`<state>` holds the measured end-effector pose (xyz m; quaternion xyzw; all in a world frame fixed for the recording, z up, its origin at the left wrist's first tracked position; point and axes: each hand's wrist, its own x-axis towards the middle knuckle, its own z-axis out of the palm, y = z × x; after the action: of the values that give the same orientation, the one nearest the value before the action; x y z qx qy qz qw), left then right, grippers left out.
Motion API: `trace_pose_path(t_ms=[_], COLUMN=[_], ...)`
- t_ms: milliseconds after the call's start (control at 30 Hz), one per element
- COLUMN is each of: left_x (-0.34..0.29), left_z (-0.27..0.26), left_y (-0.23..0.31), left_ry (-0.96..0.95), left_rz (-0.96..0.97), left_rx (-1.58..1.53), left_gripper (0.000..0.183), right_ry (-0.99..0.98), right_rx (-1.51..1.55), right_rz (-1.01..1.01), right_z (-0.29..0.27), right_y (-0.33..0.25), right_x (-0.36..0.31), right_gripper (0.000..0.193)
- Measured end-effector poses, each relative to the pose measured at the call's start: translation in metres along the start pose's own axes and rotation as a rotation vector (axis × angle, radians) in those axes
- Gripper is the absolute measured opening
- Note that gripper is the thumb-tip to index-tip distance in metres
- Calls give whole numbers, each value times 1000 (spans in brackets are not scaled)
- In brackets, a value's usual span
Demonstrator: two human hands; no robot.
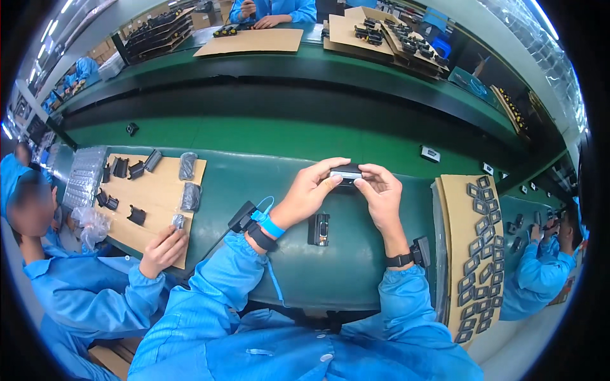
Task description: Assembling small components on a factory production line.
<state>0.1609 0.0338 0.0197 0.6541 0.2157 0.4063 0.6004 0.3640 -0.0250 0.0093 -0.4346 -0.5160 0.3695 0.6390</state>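
Between both hands, above the far edge of the green bench mat, I hold a small black device housing with a silver-grey face. My left hand grips its left end, thumb on the near side. My right hand closes on its right end, thumb and fingers pressing it. On the mat below my hands lies an open black housing with a part showing inside it. A blue wrist strap with a cord is on my left wrist; black bands with small boxes sit on both wrists.
At right, a cardboard sheet carries rows of black frames. At left, a co-worker's hand reaches over cardboard holding black shells and bagged parts. Beyond the bench runs a green strip with a white-and-black unit.
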Motion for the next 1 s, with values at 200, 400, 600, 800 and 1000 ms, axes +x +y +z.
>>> trace_pose_path(t_ms=[200, 400, 600, 800, 1000], left_x=[1, -2, -4, -1, 4], left_z=[-1, 2, 7, 8, 3], left_y=[4, 11, 9, 6, -4], left_ry=[-63, -26, 30, 20, 56], left_rz=[-18, -10, 40, 9, -134], left_rx=[-118, -70, -34, -68, -167], left_gripper=[39, 37, 34, 33, 36], right_ry=[-17, 49, 64, 79, -10], right_rx=[29, -120, -175, -160, 43], right_rz=[30, -121, -197, -185, 69], right_z=[-3, 6, 13, 12, 3], right_y=[-9, -10, -12, -7, -3], right_x=[-2, -4, -9, -8, 3], right_gripper=[31, 30, 29, 25, 24])
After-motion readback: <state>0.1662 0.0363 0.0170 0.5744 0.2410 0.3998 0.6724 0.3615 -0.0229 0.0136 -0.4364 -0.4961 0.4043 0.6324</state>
